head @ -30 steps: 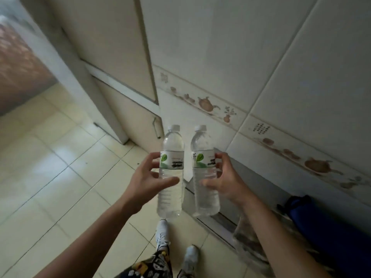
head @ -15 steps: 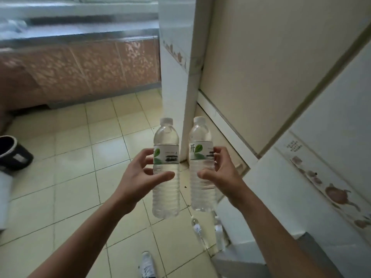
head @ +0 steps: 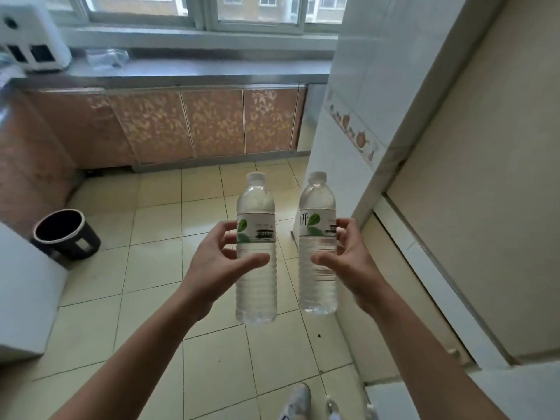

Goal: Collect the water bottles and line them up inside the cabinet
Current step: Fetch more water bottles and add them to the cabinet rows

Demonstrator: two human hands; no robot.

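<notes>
I hold two clear water bottles upright in front of me, each with a white cap and a white label with a green leaf. My left hand [head: 212, 265] grips the left bottle [head: 256, 274] around its middle. My right hand [head: 351, 262] grips the right bottle [head: 317, 268] the same way. Both bottles hang above the tiled floor, a small gap between them. A low cabinet [head: 212, 125] with patterned orange doors, all shut, runs under the counter at the far wall.
A black waste bin [head: 65, 234] stands on the floor at the left. A white tiled pillar [head: 342, 116] and a beige door [head: 485, 207] rise on the right. A white appliance [head: 28, 37] sits on the counter below the window.
The view has swung left from the tiled wall to the kitchen with its window and cabinets. Both hands still carry the bottles upright, now slightly further apart.
</notes>
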